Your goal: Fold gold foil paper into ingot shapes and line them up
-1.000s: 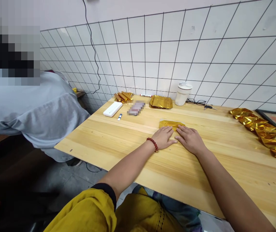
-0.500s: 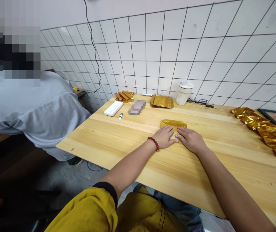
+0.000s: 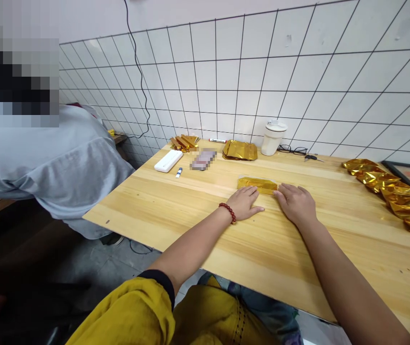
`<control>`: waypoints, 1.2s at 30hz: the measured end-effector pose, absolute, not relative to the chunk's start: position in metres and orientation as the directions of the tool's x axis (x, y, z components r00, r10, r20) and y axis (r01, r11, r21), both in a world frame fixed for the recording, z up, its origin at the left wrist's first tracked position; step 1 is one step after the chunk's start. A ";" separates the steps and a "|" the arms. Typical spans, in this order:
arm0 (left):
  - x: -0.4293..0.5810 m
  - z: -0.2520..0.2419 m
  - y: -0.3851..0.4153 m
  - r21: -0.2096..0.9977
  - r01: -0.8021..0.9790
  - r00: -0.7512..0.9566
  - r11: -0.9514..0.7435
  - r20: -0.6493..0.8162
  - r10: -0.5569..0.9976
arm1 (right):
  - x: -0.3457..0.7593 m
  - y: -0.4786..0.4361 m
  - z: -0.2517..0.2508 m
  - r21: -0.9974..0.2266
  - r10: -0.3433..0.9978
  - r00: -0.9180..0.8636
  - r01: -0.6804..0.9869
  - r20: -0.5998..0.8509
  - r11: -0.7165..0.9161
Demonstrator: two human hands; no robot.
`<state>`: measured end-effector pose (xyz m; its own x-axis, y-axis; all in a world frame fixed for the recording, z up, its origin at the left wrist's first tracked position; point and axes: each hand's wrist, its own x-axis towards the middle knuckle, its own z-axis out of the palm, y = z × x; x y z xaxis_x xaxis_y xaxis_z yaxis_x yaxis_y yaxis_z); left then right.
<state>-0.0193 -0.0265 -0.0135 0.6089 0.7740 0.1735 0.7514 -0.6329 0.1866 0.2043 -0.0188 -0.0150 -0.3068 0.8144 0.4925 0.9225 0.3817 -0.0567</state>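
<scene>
A folded strip of gold foil paper (image 3: 262, 184) lies flat on the wooden table (image 3: 176, 206) in front of me. My left hand (image 3: 243, 203) rests flat with fingers stretched out, its fingertips pressing on the near left edge of the foil; a red bead bracelet circles that wrist. At the foil's right end lies my right hand (image 3: 296, 203), palm down, fingers extended and nothing gripped. Its fingertips are beside the right edge; whether they touch it is hard to tell.
Along the back stand gold foil sheets (image 3: 240, 150), folded strips (image 3: 184, 143), a white cup (image 3: 273, 138), glasses (image 3: 292, 150) and keys (image 3: 313, 158). A white power bank (image 3: 169, 161) and glue stick (image 3: 179, 172) lie left; folded gold pieces (image 3: 388, 187) lie right. A person (image 3: 46, 158) sits at left.
My right hand has slid to the right along the foil, from near my left hand to the foil's right end. My left hand has stayed in place.
</scene>
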 end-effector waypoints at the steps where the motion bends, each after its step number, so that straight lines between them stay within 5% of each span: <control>1: -0.019 -0.014 -0.026 0.187 0.752 0.608 -0.632 0.172 0.775 | 0.203 -0.019 -0.016 -0.062 0.790 -0.343 0.900 0.508 0.431; 7: -0.019 -0.016 -0.027 0.197 0.747 0.605 -0.635 0.196 0.772 | 0.189 -0.017 -0.023 -0.084 0.694 -0.630 0.717 0.348 0.692; 21: -0.018 -0.013 -0.024 0.185 0.784 0.533 -0.592 0.287 0.796 | 0.192 -0.014 -0.026 -0.129 0.689 -0.638 0.695 0.344 0.707; 31: -0.025 -0.005 -0.025 0.193 0.933 0.227 -0.303 0.338 0.913 | 0.191 -0.015 -0.027 -0.116 0.687 -0.625 0.703 0.371 0.702; 36: -0.024 -0.009 -0.021 0.191 0.757 0.552 -0.625 0.325 0.768 | 0.192 -0.013 -0.028 -0.124 0.682 -0.630 0.694 0.371 0.709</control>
<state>-0.0243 -0.0212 -0.0094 0.5521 0.7679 0.3247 0.7570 -0.6250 0.1907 0.1923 -0.0132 -0.0275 -0.6304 0.6821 0.3706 0.6943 0.7089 -0.1239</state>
